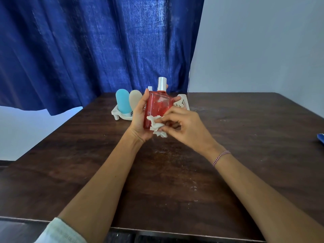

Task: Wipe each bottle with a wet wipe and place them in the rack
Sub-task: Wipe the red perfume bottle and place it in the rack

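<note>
Well inside table edges, hands hold bottle, wipe.

Pale sleeve, pink-white wrist thread

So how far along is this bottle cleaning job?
Looks done: a blue bottle and a beige bottle stand in the white rack. In hand: the left hand holds the red bottle upright while the right hand holds the wet wipe against its lower part. Left: finishing that wipe and setting the red bottle in the rack.
</note>
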`<act>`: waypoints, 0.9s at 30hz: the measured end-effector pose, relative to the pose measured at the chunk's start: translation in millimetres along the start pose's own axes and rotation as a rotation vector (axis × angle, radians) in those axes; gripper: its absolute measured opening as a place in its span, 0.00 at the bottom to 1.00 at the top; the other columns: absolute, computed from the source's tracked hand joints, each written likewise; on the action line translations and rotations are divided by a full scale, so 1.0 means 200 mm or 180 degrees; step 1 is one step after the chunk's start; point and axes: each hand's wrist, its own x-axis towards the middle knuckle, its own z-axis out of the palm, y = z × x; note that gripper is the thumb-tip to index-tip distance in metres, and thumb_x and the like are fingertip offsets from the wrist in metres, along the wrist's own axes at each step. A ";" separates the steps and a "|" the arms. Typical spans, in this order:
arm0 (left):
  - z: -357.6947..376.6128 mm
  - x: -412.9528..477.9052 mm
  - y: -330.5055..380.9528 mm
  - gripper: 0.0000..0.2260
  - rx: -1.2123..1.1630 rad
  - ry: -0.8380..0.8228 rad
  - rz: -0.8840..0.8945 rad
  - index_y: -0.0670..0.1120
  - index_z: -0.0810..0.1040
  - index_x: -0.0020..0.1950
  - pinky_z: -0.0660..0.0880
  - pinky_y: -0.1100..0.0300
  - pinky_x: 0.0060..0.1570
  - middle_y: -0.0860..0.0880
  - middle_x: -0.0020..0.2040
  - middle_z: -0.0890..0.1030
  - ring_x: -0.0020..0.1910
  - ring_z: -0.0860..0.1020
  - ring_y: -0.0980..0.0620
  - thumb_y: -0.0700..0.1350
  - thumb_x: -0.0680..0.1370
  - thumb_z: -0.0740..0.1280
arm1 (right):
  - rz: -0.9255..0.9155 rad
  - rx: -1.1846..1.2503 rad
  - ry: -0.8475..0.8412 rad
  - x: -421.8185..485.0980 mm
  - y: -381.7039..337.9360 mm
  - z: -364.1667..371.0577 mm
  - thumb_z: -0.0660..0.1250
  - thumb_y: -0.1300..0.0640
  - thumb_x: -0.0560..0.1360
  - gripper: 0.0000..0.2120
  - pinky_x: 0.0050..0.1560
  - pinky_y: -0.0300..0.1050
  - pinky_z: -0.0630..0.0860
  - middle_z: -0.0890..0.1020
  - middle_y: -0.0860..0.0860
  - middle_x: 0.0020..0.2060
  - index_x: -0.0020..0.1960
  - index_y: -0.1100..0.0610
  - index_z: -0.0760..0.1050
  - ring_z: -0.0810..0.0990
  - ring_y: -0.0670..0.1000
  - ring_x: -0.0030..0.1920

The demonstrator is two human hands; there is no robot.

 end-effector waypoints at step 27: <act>0.04 -0.02 0.00 0.24 0.0130 0.0482 -0.0304 0.39 0.77 0.51 0.79 0.57 0.49 0.44 0.41 0.83 0.41 0.82 0.49 0.59 0.79 0.56 | -0.0751 -0.0741 -0.0256 0.00 -0.06 0.05 0.63 0.58 0.74 0.13 0.54 0.45 0.74 0.78 0.56 0.48 0.55 0.62 0.79 0.76 0.52 0.49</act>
